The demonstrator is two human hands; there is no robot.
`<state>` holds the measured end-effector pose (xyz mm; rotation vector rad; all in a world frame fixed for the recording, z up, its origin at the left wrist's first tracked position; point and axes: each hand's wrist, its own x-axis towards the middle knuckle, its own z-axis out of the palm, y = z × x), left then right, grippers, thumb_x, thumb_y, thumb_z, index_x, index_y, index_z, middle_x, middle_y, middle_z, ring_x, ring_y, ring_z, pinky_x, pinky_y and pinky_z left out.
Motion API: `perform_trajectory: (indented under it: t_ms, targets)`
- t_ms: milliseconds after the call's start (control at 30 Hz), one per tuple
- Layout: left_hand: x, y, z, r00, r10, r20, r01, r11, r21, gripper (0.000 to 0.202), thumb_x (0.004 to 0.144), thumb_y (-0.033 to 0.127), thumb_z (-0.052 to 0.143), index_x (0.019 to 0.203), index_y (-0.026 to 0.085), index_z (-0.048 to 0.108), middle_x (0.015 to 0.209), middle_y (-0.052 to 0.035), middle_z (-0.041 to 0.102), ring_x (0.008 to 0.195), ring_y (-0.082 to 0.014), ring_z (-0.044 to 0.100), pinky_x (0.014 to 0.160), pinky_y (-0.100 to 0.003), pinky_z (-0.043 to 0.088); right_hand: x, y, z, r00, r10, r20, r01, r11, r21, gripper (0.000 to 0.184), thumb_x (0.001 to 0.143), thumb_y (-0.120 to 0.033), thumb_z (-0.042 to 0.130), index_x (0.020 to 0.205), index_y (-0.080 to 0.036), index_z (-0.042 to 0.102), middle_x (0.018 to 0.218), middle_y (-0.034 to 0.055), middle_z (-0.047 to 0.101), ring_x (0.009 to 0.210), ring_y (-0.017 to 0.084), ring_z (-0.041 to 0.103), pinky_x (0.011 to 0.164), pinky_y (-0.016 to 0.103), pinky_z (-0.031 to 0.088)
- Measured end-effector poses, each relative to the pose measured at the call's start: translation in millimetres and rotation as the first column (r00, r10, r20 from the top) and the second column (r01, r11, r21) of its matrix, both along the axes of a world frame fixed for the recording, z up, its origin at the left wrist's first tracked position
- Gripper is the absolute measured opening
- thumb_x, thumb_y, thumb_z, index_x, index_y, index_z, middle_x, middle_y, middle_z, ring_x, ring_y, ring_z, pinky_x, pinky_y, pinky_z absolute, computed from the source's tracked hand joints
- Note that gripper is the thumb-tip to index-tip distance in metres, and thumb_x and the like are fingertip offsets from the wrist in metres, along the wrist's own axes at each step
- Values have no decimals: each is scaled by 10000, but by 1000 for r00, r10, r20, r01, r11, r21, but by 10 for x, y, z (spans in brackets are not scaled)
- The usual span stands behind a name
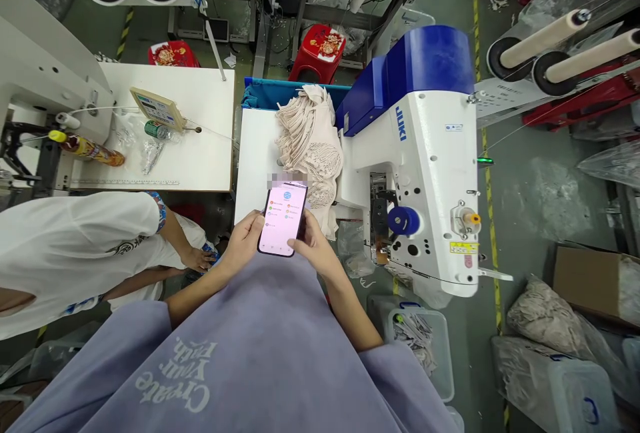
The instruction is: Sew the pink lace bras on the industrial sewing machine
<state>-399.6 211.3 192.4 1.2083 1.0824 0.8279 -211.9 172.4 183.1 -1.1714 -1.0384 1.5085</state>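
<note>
A smartphone [283, 219] with a lit pink-white screen is held upright in front of my body. My left hand [245, 239] grips its left edge, thumb along the side. Around the right edge, my right hand [314, 243] is closed, its thumb over the lower right of the screen. Just beyond the phone, a pile of beige fabric pieces [313, 146] with lace-like parts lies on the white table [255, 153]. The sewing machine [425, 153], white with a blue cover, stands to the right of the pile.
A co-worker in a white shirt [85, 239] sits at my left, by another sewing table [200, 93] with a drink bottle [90, 148]. Thread cones [545, 39] stand at right. A plastic bin [440, 346] holds fabric scraps. A red stool [319, 53] is beyond my table.
</note>
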Motion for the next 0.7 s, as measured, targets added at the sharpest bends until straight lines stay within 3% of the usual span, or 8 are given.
perform_trajectory:
  t_ms: [167, 367, 533, 700]
  targets:
    - [4, -41, -34, 999, -43, -16, 43, 999, -5, 404, 1023, 523, 453, 882, 188, 631, 860, -21, 571, 767, -153, 519, 686, -265, 423, 26, 254, 107, 979, -204, -3, 204, 979, -15, 520, 817, -370, 713, 1289, -249, 533, 1314, 74, 643, 1221, 272, 595, 1080, 462, 481]
    - [20, -58, -21, 998, -55, -40, 56, 998, 20, 416, 1023, 523, 449, 838, 188, 615, 865, -24, 560, 762, -155, 509, 685, -270, 415, 58, 365, 169, 972, -235, 13, 236, 971, -32, 418, 801, -324, 696, 1193, -255, 571, 1237, 57, 680, 1126, 266, 632, 1009, 455, 517]
    - [16, -59, -45, 993, -73, -91, 83, 990, 114, 440, 1026, 506, 439, 741, 189, 547, 793, -2, 479, 711, -146, 457, 657, -268, 373, 62, 432, 151, 952, -305, 18, 306, 951, -52, 482, 797, -369, 704, 1244, -265, 555, 1186, 54, 668, 1083, 249, 626, 911, 401, 555]
    - [27, -64, -74, 987, -103, -123, 126, 973, 191, 455, 1041, 474, 410, 702, 188, 514, 771, 7, 424, 693, -139, 429, 648, -268, 352, 45, 526, 136, 943, -328, 55, 331, 941, -71, 420, 787, -410, 712, 1160, -274, 575, 1067, 34, 666, 878, 212, 643, 770, 360, 563]
